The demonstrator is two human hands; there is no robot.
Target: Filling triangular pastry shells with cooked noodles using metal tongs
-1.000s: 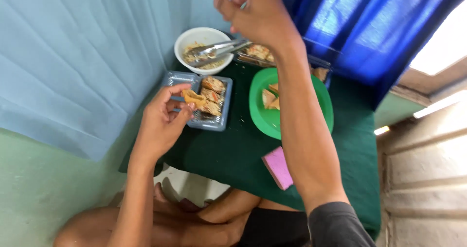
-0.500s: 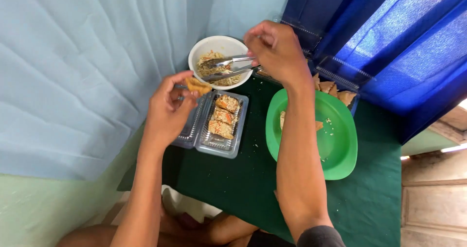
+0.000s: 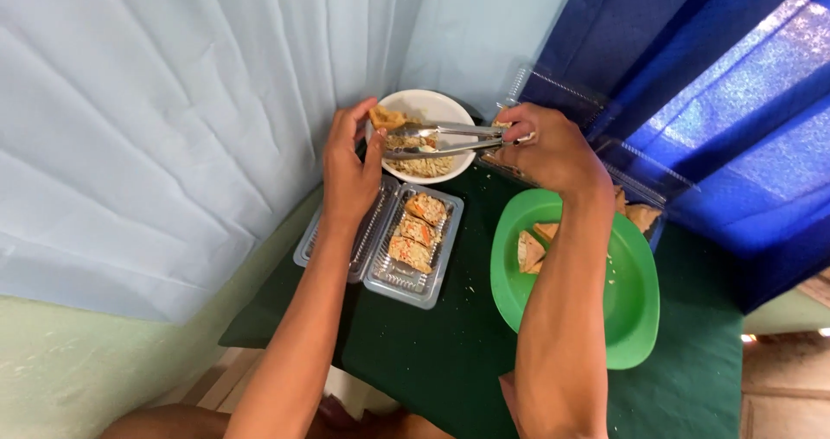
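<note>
The left hand (image 3: 350, 167) pinched a fried pastry piece (image 3: 386, 117) above the white bowl (image 3: 430, 111) at the bench's (image 3: 432, 361) far edge. The right hand (image 3: 549, 149) gripped metal tongs (image 3: 441, 139), tips over the bowl's shredded filling (image 3: 424, 164). A clear tray (image 3: 413, 270) of filled pieces lay just beside the bowl.

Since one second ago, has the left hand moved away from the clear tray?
Yes. The left hand has gone from the clear tray up to the white bowl, holding a small pastry at its rim.
</note>
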